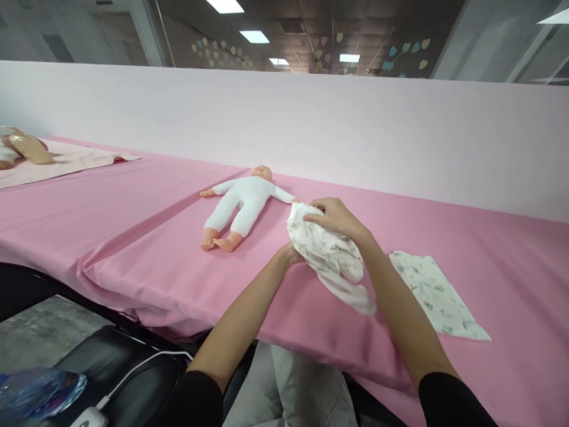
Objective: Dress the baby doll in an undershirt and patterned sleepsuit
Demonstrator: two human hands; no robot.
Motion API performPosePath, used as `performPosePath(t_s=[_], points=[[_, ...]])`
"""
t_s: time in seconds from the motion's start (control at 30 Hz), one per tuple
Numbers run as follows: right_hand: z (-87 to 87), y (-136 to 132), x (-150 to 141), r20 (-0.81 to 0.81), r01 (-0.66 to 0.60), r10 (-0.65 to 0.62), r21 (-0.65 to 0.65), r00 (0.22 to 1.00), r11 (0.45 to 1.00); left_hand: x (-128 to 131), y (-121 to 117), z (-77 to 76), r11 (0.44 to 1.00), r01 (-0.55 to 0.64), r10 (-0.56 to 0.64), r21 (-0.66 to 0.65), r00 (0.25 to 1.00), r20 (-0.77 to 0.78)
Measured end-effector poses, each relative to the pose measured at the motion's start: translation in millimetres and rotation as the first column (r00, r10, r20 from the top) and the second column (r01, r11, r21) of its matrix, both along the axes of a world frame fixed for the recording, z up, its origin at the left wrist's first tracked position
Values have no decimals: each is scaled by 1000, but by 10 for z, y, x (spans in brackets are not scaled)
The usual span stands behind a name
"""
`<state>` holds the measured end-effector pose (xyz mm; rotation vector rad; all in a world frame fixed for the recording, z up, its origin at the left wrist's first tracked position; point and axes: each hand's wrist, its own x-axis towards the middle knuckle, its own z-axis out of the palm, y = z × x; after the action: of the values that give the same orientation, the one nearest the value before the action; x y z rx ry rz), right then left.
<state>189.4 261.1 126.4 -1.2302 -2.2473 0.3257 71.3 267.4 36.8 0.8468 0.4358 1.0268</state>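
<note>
Held up over the table's front half is a bunched white baby garment with a small greenish print. My right hand grips its upper edge, thumb and fingers closed on the cloth. From below, my left hand supports the same garment, its fingers mostly hidden by the fabric. A loose end droops toward the table edge. Just left of the garment, a baby doll in a white bodysuit lies on its back, its head toward the wall. To the right rests a folded cloth piece with a matching print.
A pink sheet covers the long table, with a white wall behind. Another doll lies on a pale mat at far left. Below the front edge are a black chair, a plastic bottle and a white cable.
</note>
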Motion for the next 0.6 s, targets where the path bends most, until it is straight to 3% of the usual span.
performPosePath(t_s=[0.13,0.3,0.37,0.47,0.6], points=[[-13,125,77,0,273,-282,255,959,928,-63,46,91,992,122,-129,43,962,242],[-96,141,-24,7,424,-462,387,887,819,-151,111,121,984,173,-162,-30,959,231],[-132,101,-125,-7,430,-455,337,891,837,-143,122,127,986,156,-139,-65,969,205],[-178,52,-248,33,368,-381,191,924,910,-105,100,160,985,128,-109,-112,981,158],[-233,72,-283,14,379,-385,153,923,913,-54,61,168,986,123,-114,-117,990,78]])
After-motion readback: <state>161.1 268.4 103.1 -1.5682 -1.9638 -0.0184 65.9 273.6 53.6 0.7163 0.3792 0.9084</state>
